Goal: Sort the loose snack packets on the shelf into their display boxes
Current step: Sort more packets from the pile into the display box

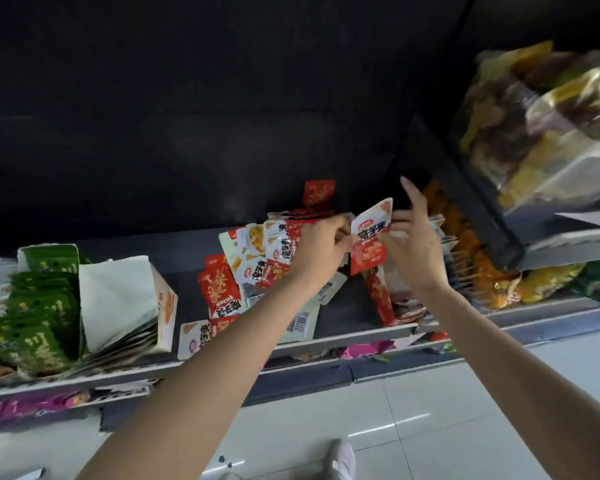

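Note:
Loose red-and-white snack packets (236, 271) lie in a heap on the dark shelf (347, 313). My left hand (321, 251) grips a bunch of these packets above the heap. My right hand (413, 244) holds one red-and-white packet (371, 233) upright between thumb and fingers, its index finger pointing up. A white display box (125, 292) stands at the left of the shelf, with green packets (32, 317) stacked beside it. A red box flap (317, 192) sticks up behind the heap.
Orange and yellow packets (471, 258) fill the shelf to the right. Above right, a shelf holds bagged snacks (548, 112). Pink packets (32, 407) show on the shelf below. White tiled floor (395, 427) and my shoe (342, 459) are underneath.

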Tool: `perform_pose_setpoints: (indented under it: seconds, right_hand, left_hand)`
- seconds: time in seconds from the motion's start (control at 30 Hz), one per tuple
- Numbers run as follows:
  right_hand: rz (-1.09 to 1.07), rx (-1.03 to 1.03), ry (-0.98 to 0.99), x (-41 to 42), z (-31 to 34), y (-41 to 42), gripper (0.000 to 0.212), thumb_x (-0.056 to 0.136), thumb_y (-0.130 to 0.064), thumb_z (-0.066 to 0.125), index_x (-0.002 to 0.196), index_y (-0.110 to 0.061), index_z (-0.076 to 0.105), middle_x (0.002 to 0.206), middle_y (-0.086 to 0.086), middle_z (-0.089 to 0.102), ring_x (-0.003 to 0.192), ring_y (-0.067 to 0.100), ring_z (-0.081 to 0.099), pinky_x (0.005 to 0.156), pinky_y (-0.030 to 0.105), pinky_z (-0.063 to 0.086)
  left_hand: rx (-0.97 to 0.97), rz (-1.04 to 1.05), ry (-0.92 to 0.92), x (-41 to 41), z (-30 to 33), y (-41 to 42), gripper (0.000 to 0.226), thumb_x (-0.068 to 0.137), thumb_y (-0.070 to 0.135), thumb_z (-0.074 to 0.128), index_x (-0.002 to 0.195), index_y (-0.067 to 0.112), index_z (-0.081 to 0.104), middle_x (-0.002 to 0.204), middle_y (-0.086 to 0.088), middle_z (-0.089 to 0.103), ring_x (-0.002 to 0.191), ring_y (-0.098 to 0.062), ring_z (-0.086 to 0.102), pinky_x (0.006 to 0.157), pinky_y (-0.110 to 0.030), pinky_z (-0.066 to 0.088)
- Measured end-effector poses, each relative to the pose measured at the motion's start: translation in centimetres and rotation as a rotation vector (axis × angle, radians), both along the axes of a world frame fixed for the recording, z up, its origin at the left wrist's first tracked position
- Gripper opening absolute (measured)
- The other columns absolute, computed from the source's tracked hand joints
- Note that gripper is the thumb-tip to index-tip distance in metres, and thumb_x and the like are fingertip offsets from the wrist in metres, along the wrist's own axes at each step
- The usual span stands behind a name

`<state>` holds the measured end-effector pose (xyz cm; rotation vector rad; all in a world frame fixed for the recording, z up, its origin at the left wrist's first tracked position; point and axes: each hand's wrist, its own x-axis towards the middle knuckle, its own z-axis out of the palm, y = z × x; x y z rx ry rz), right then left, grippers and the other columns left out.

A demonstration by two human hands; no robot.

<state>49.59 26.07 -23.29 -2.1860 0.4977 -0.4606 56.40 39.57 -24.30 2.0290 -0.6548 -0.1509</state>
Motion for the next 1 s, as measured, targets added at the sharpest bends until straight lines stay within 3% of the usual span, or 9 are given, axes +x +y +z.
perform_pose_setpoints:
  seconds: [0.1,0.2,0.37,0.5,0.6,0.73,0.9,1.0]
  right_hand:
    - [0.033,-0.242,0.057,-1.6,0.3,-2.6,0.063,0.09,-0.004,0.054,0.14,-0.037,0.033,0.124,0.004,0.053,0.108,0.018,0.055,0.089,0.035,0.049]
    - [0.037,-0.341,0.109,-2.7,-0.3,-5.1,0.044,0.092,-0.006,0.051,0.131,-0.024,0.043,0.124,0.007,0.051,0.114,0.025,0.051,0.092,0.041,0.048]
    - [0.057,-0.451,0.301,-3.2,-1.8,-7.2,0.031,0.093,-0.006,0.044,0.122,-0.018,0.044,0.125,0.009,0.049,0.108,0.029,0.054,0.082,0.042,0.05]
    - [0.203,-0.585,0.577,-3.4,-3.3,-8.5,0.033,0.087,0.002,0.047,0.114,-0.014,0.057,0.114,0.012,0.059,0.103,0.034,0.059,0.078,0.039,0.051]
    - [0.321,-0.516,0.78,-3.4,-4.4,-9.3,0.037,0.087,0.001,0.046,0.113,-0.02,0.063,0.111,0.011,0.064,0.102,0.031,0.062,0.081,0.037,0.051]
    - [0.404,-0.371,0.778,-2.7,-4.7,-10.0,0.024,0.086,-0.007,0.049,0.094,-0.018,0.069,0.102,0.009,0.069,0.095,0.028,0.064,0.075,0.032,0.051]
    - [0.349,-0.203,0.505,-1.4,-4.1,-7.8,0.027,0.086,-0.004,0.048,0.102,-0.012,0.069,0.104,0.007,0.071,0.099,0.023,0.065,0.09,0.035,0.051]
    - [0.358,-0.175,0.454,0.3,-4.2,-5.3,0.027,0.088,-0.007,0.048,0.108,-0.014,0.066,0.107,0.006,0.07,0.101,0.021,0.064,0.09,0.031,0.05]
  left_hand:
    - [-0.003,-0.01,0.008,-1.3,-0.3,-3.5,0.009,0.085,0.013,0.064,0.088,0.005,0.067,0.09,-0.007,0.072,0.082,-0.017,0.067,0.072,-0.027,0.05]
    - [0.022,0.002,0.043,-2.3,-1.3,-5.9,0.011,0.086,0.013,0.064,0.088,0.003,0.068,0.088,-0.01,0.072,0.081,-0.019,0.067,0.07,-0.028,0.051]
    - [0.129,-0.005,0.069,-3.3,-3.3,-8.0,0.012,0.088,0.013,0.062,0.087,0.003,0.068,0.088,-0.01,0.071,0.083,-0.02,0.065,0.072,-0.026,0.046]
    - [0.276,-0.101,0.094,-4.1,-4.6,-8.9,0.016,0.089,0.015,0.06,0.097,0.006,0.071,0.096,-0.008,0.071,0.083,-0.016,0.062,0.074,-0.024,0.045]
    - [0.321,-0.228,0.18,-4.5,-5.3,-9.3,0.018,0.086,0.014,0.064,0.102,0.008,0.071,0.103,-0.005,0.071,0.095,-0.016,0.065,0.083,-0.021,0.047]
    - [0.274,-0.198,0.259,-4.2,-5.4,-8.8,0.017,0.086,0.009,0.062,0.102,0.008,0.069,0.103,-0.005,0.07,0.089,-0.012,0.063,0.08,-0.022,0.049]
    - [0.165,0.021,0.269,-2.6,-5.0,-5.8,0.017,0.09,0.007,0.054,0.101,0.009,0.067,0.102,-0.004,0.067,0.089,-0.011,0.059,0.071,-0.013,0.044]
    - [0.181,0.192,0.265,-1.4,-5.6,-2.6,0.018,0.092,0.008,0.052,0.103,0.008,0.066,0.108,-0.005,0.067,0.093,-0.013,0.06,0.079,-0.019,0.047]
